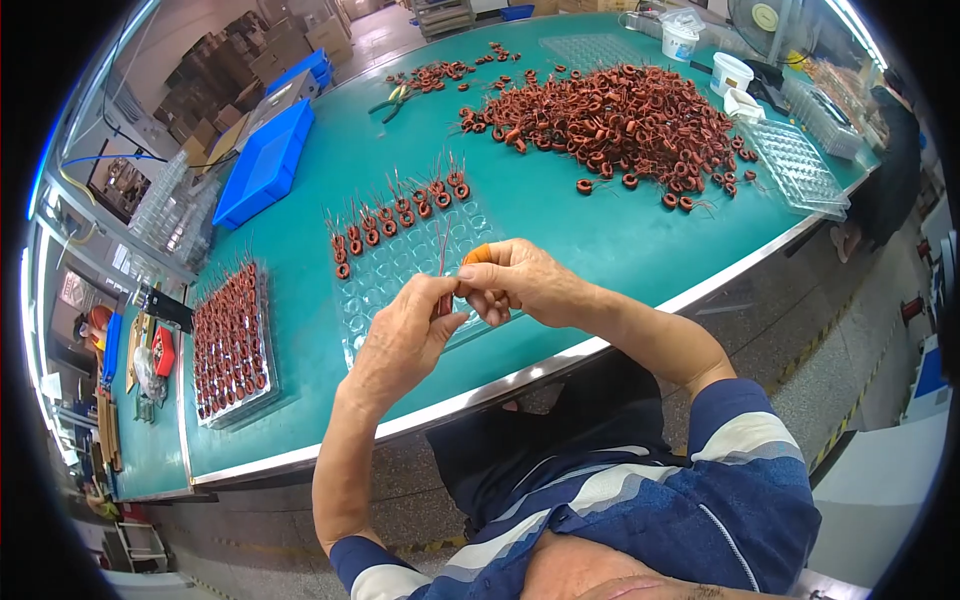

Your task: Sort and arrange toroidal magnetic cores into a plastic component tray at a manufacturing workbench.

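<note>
In front of my chest, above the near edge of a clear blister tray (pixel 367 290), both hands meet fingertip to fingertip. My left hand (pixel 396 325) is closed on a small red-brown ring coil (pixel 443 304), its thin wire leads pointing up. My right hand (pixel 530 284) is pinched closed right beside it, an orange finger cot (pixel 478 254) on one finger; whatever lies between those fingertips is hidden. Ring coils (pixel 405 217) with upright leads fill the tray's far pockets, while the visible nearer pockets hold none.
A big heap of ring coils (pixel 620 125) covers the far right. Filled trays (pixel 232 350) are stacked at left, near a blue bin (pixel 265 165). Pliers (pixel 390 101) lie farther back. White tubs (pixel 732 73) and clear trays (pixel 795 165) stand along the right side.
</note>
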Demonstrator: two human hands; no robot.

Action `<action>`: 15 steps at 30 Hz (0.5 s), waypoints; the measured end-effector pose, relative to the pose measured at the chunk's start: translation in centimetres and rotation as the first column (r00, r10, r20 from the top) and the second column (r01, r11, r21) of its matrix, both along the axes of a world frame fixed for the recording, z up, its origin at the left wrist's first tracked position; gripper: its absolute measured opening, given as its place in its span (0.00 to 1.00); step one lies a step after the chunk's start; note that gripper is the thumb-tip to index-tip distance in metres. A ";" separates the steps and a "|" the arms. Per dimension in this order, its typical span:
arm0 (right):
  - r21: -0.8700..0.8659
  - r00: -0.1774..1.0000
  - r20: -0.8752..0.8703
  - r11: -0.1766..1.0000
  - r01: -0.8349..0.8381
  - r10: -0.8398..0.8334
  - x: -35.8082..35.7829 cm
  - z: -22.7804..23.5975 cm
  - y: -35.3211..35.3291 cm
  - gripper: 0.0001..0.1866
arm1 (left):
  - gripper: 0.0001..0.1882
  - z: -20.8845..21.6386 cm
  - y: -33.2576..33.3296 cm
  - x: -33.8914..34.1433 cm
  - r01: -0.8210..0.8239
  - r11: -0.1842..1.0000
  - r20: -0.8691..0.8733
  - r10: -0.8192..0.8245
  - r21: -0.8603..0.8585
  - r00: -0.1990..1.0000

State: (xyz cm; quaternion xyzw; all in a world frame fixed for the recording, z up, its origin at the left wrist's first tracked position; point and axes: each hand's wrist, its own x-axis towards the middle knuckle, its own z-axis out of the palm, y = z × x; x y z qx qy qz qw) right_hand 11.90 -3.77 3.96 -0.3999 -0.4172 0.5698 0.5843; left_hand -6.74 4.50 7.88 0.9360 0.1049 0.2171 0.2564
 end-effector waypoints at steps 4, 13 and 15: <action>0.028 0.995 0.083 0.998 -0.050 0.048 0.1 0.5 -0.1 0.15 | 0.14 0.9 0.0 -0.1 0.045 0.991 -0.021 -0.043 0.128 0.999; -0.061 0.968 0.247 0.998 -0.029 0.043 -0.3 -0.2 0.5 0.12 | 0.13 -0.6 0.2 -0.7 0.028 0.817 -0.107 0.041 0.575 0.993; -0.011 0.958 0.281 0.998 0.055 -0.050 -0.6 -0.5 0.6 0.11 | 0.15 -1.6 0.0 -0.3 -0.077 0.878 -0.019 0.097 0.472 0.995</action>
